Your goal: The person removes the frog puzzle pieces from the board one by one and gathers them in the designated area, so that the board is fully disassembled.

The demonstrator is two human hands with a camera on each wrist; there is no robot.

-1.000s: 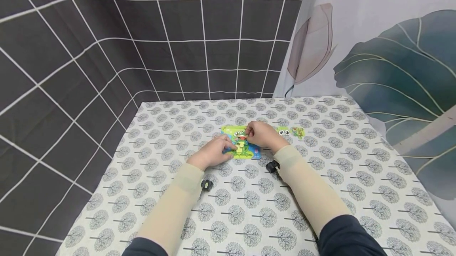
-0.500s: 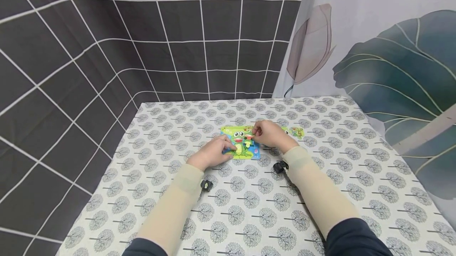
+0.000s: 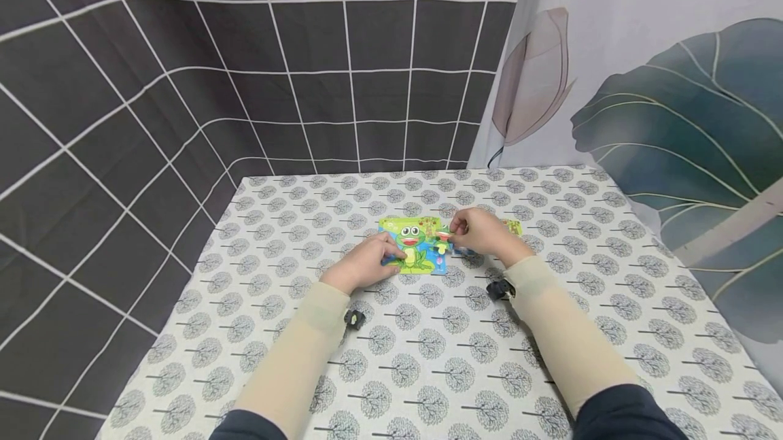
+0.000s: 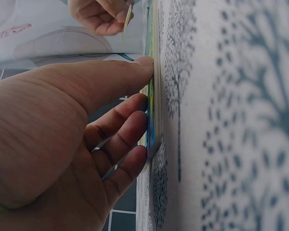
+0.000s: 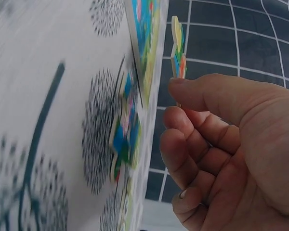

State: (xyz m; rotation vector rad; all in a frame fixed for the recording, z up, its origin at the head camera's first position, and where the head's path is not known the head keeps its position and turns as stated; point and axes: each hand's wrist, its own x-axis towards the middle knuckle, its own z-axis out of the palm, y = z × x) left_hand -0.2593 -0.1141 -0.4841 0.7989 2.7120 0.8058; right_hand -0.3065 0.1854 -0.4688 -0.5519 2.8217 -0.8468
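Note:
A flat frog picture puzzle board (image 3: 422, 266) lies on the patterned cloth. My left hand (image 3: 365, 263) rests on its left side; in the left wrist view the thumb and fingertips touch the board's face (image 4: 151, 126). Just beyond the board's right edge, my right hand (image 3: 483, 232) pinches a puzzle piece (image 3: 443, 239) between thumb and fingers. That piece (image 5: 177, 48) shows green, yellow, blue and red colours in the right wrist view and is held up off the cloth. Part of the frog picture is hidden by the left fingers.
Loose puzzle pieces (image 5: 125, 132) lie on the cloth below the right hand. A green piece (image 3: 512, 226) shows just past that hand. The tree-print cloth (image 3: 404, 372) covers the table, with a dark gridded curtain (image 3: 306, 32) behind.
The right hand has lifted the puzzle piece away from the board and moved right with it, uncovering the frog's face. The left hand has stayed in place.

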